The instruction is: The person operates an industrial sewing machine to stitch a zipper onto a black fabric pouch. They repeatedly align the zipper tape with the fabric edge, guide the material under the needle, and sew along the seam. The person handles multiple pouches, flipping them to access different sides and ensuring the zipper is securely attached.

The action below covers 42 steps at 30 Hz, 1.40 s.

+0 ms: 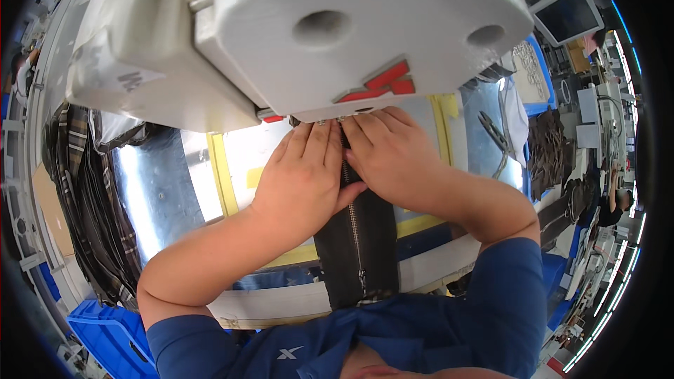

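A strip of black fabric [379, 249] with a metal zipper [354, 231] runs from my body up under the white sewing machine head [372, 35]. The zipper's pull hangs near the close end. My left hand [302, 175] lies flat on the fabric left of the zipper, fingers stretched toward the machine. Its thumb reaches across the zipper. Pressed flat on the other side is my right hand [393, 154], fingers also pointing forward and its thumb near the zipper teeth. Both sets of fingertips lie close to the machine's lower edge, where the head hides the needle area.
Yellow tape [223, 175] marks the work surface. Dark and plaid cloth pieces [91, 196] hang at the left, above a blue crate [112, 337]. Metal pliers-like snips [495, 133] lie right of the machine. Dark fabric pieces [547, 151] and a monitor [567, 17] stand farther right.
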Motion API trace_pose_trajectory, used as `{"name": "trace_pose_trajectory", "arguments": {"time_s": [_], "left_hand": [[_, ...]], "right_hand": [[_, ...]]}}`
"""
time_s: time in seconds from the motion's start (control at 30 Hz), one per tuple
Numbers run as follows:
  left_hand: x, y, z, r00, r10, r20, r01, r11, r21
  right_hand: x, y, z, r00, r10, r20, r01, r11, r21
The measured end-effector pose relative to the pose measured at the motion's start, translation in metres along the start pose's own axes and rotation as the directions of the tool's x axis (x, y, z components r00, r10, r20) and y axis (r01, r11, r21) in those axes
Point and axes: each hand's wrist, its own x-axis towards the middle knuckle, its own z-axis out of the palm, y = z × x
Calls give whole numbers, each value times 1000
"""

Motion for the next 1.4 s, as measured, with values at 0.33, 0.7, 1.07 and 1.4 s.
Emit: {"name": "trace_pose_trajectory", "arguments": {"time_s": [0.33, 0.7, 1.07, 1.4], "left_hand": [[-3, 6, -3, 996, -18, 84, 15, 999, 32], [-6, 8, 2, 987, -43, 155, 38, 999, 34], [1, 7, -1, 993, -17, 113, 11, 998, 58], [7, 0, -3, 997, -8, 71, 7, 1000, 18]], "right_hand": [[-4, -14, -8, 991, 41, 130, -40, 999, -9], [-9, -18, -3, 988, 70, 139, -72, 997, 9], [-6, -12, -4, 993, 66, 100, -72, 996, 56], [-4, -9, -9, 992, 84, 93, -92, 991, 93]]}}
